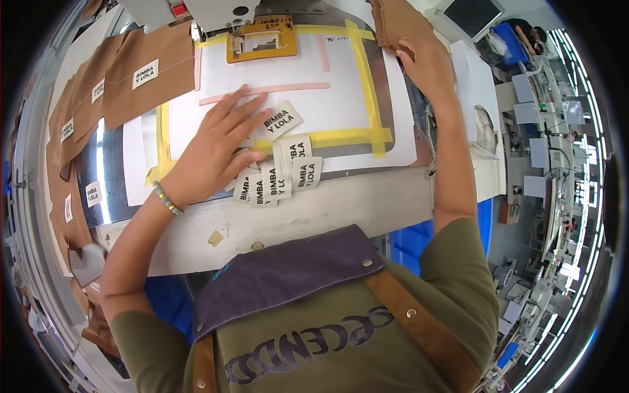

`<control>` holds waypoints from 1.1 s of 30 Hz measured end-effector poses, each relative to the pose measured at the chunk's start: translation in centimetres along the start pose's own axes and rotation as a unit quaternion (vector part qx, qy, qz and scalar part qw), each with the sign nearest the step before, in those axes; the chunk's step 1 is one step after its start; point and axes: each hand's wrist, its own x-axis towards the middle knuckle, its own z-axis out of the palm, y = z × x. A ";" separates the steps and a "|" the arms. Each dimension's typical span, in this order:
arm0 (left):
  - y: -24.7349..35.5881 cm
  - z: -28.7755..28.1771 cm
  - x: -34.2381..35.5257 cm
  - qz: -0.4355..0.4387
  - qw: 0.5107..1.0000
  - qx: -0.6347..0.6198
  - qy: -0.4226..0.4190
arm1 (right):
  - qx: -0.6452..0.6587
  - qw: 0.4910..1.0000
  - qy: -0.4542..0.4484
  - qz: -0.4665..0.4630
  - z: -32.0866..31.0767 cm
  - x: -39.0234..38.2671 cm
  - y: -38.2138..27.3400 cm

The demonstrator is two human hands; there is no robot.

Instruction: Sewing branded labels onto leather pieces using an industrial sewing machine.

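Note:
My left hand (219, 141) lies palm down with its fingers spread on a white sheet (347, 101) bordered with yellow tape and marked with pink strips. Beside its fingertips rests a white printed label (282, 120). More such labels (306, 172) overlap in a loose group near the thumb, across the tape and the table edge. Over at the far right, my right hand (422, 62) has its fingers bent around the near edge of a stack of brown fabric pieces (400, 23). The fingertips are partly hidden, but they appear to grip the top piece.
A sewing machine head (226, 12) with a yellow frame (262, 56) under it stands at the far side. Brown fabric pieces (151, 92) with labels, joined by thread, drape over the left. A monitor (468, 14) and a blue bin (511, 42) are at the back right.

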 end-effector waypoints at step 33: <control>-0.6 -1.5 2.1 -0.012 0.981 -0.180 0.069 | 0.202 0.947 -0.068 0.242 1.3 3.2 1.7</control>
